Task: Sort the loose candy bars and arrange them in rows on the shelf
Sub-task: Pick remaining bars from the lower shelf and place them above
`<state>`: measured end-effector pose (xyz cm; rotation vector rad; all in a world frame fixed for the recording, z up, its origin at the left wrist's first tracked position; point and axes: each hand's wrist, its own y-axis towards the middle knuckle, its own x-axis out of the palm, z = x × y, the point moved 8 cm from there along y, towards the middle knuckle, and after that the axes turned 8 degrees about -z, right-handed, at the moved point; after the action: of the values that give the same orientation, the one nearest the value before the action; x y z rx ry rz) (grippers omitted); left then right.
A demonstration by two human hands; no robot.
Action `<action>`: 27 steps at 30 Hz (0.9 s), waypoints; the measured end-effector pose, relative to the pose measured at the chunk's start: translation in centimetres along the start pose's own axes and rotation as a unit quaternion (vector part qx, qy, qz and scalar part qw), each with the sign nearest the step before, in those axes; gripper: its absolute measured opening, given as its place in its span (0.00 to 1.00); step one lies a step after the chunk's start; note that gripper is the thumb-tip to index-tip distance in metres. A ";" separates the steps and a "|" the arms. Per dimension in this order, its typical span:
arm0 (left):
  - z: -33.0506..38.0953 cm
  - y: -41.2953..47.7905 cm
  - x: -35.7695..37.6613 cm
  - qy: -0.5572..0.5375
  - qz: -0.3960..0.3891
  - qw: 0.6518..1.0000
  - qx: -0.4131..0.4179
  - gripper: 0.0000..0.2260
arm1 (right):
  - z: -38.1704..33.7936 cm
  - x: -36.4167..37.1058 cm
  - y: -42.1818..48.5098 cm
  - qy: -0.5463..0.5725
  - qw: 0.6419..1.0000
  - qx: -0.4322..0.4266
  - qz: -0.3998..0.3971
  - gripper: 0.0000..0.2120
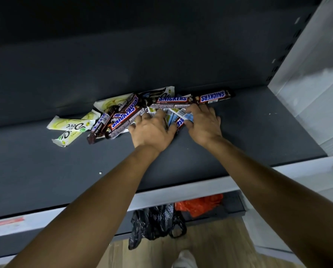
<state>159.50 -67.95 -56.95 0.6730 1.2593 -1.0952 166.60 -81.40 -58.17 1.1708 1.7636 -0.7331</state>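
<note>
- Dark shelf (239, 136), head view: candy pile (130, 113) sits mid-shelf by the back wall, unsorted. Snickers bars (212, 96) on top, green Dove bars (70, 127) at left, pale-blue bars (188, 116) under the hands.
- Right hand (204, 122): grip clamped on pale-blue bars, thumb beneath. Left hand (152, 130) lies on the pile; grip state can't tell.
- Best approach, prob.: pull one brand at a time, square the ends, start rows at the back.
- Lower shelf: black bag (154, 219), orange bag (200, 206); contents hidden.
</note>
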 end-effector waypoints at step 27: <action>-5.8 -11.8 -1.5 -0.081 -0.042 0.994 -0.066 0.19 | -1.7 0.7 -12.3 0.069 0.982 0.081 -0.159 0.21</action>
<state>146.43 -66.79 -54.93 0.4253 1.2163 -1.1021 154.58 -84.41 -57.92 1.0785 2.0683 -1.0198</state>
